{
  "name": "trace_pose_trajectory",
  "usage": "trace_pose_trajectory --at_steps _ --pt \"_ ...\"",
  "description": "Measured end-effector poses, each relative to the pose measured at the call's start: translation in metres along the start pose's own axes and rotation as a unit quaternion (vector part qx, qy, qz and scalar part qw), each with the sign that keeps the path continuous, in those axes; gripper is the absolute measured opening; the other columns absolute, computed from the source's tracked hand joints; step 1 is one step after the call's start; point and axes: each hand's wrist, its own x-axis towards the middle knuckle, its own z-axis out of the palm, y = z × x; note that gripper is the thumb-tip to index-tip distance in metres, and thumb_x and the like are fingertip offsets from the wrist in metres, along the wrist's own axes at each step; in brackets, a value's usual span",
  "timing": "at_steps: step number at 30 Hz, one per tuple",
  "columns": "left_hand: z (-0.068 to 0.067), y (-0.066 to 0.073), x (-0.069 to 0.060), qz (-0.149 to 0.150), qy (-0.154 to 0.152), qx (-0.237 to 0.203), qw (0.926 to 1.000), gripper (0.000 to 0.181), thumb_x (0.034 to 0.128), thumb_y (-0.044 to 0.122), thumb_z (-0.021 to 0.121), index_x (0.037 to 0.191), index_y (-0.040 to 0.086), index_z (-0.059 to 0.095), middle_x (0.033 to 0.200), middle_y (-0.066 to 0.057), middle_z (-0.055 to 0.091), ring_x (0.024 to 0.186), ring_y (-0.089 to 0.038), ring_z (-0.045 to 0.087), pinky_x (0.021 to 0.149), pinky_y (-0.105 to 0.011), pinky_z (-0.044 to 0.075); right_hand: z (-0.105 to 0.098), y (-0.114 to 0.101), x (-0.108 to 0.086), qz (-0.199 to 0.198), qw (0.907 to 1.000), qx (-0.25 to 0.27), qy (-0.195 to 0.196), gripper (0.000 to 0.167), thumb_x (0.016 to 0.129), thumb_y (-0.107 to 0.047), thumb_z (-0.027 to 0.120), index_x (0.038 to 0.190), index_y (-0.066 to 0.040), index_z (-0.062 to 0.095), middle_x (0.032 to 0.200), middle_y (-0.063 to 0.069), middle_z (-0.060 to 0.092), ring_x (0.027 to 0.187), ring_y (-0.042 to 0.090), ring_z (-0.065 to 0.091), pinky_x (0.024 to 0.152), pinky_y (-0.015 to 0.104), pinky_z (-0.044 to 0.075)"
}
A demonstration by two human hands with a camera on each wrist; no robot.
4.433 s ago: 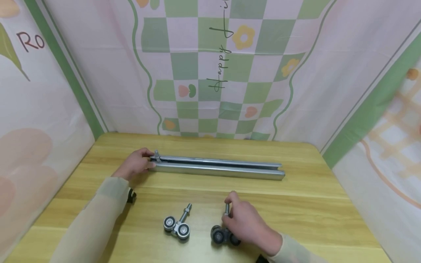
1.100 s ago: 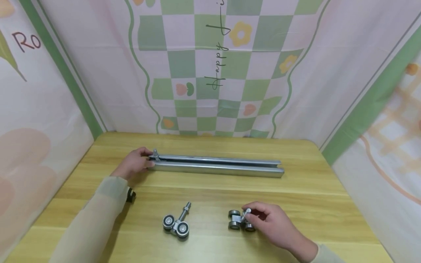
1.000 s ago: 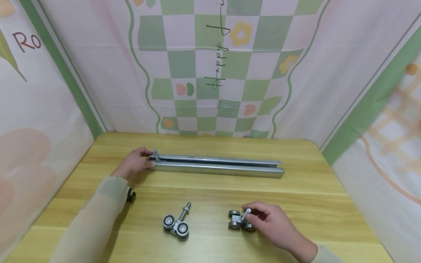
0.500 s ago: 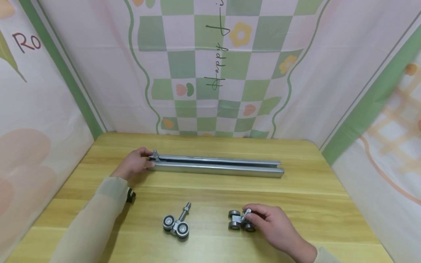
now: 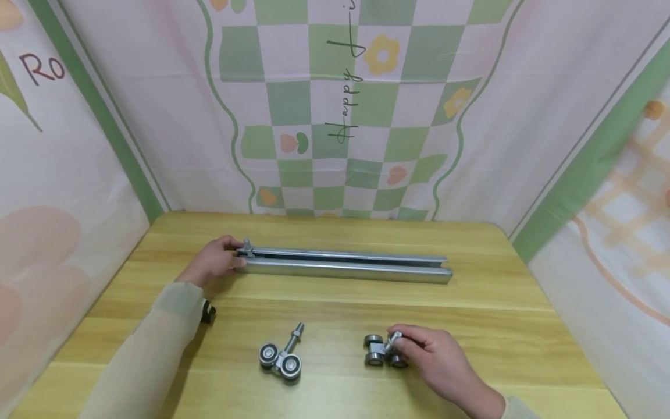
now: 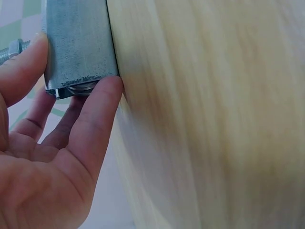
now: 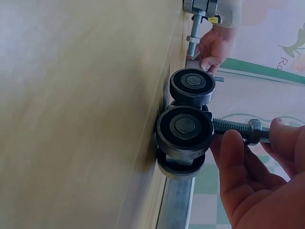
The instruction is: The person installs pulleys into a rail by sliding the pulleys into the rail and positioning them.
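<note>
A silver C-shaped metal track (image 5: 345, 269) lies across the table with its slot facing up. At its left end my left hand (image 5: 211, 261) holds the track, thumb and fingers around the end. A bolt (image 5: 248, 247) stands up from the slot there, and part of a wheel (image 6: 82, 88) shows inside the track's end. Nearer me, my right hand (image 5: 437, 358) pinches the threaded bolt of a four-wheeled roller trolley (image 5: 374, 349), which sits on its wheels with the bolt up. Another roller trolley (image 5: 281, 361) lies on its side, its bolt pointing away to the right.
The wooden table (image 5: 324, 314) has its back edge against a printed cloth (image 5: 335, 116). Cloth panels also rise at the left and right sides. A dark band (image 5: 208, 312) is at the left wrist.
Over the last few seconds my right hand has shifted right with its roller trolley and turned it onto its wheels. In the last second there is hardly any movement. The left hand stays on the track.
</note>
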Motion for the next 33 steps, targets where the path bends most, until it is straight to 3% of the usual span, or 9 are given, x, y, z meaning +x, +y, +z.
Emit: trace_pose_trajectory --at_steps 11,19,25,33 --pt "0.000 -0.001 0.001 -0.009 -0.002 0.004 1.0000 0.041 0.0916 0.012 0.070 0.129 0.004 0.055 0.136 -0.019 0.051 0.108 -0.032 0.055 0.083 -0.039 0.053 -0.012 0.002 0.004 0.022 0.9989 -0.030 0.030 0.019 0.095 -0.027 0.069 0.112 -0.024 0.076 0.099 -0.015 0.071 0.086 0.008 0.063 0.074 0.029 0.052" --pt "0.001 -0.003 0.004 -0.014 -0.005 -0.012 0.9998 0.040 0.0918 0.010 0.070 0.128 0.004 0.055 0.136 -0.019 0.050 0.109 -0.033 0.054 0.083 -0.040 0.053 -0.026 0.002 0.011 0.086 0.9932 0.076 0.024 0.027 0.097 -0.019 0.066 0.121 -0.008 0.071 0.103 0.002 0.072 0.086 0.018 0.068 0.074 0.031 0.056" --pt "0.003 -0.003 0.005 -0.021 -0.003 -0.036 0.9991 0.042 0.0922 0.006 0.069 0.131 0.003 0.053 0.139 -0.020 0.047 0.111 -0.032 0.054 0.086 -0.041 0.053 -0.036 0.007 0.014 0.084 0.9945 0.045 0.045 0.028 0.099 -0.021 0.064 0.123 -0.009 0.070 0.107 0.003 0.072 0.085 0.018 0.068 0.076 0.033 0.055" --pt "0.003 -0.005 0.007 -0.019 -0.004 -0.036 0.9992 0.041 0.0922 0.006 0.069 0.130 0.003 0.053 0.140 -0.019 0.047 0.112 -0.033 0.053 0.086 -0.041 0.053 -0.055 0.015 0.019 0.076 0.9939 0.037 0.071 0.033 0.101 -0.021 0.061 0.128 -0.003 0.065 0.109 0.009 0.071 0.086 0.020 0.068 0.075 0.032 0.055"
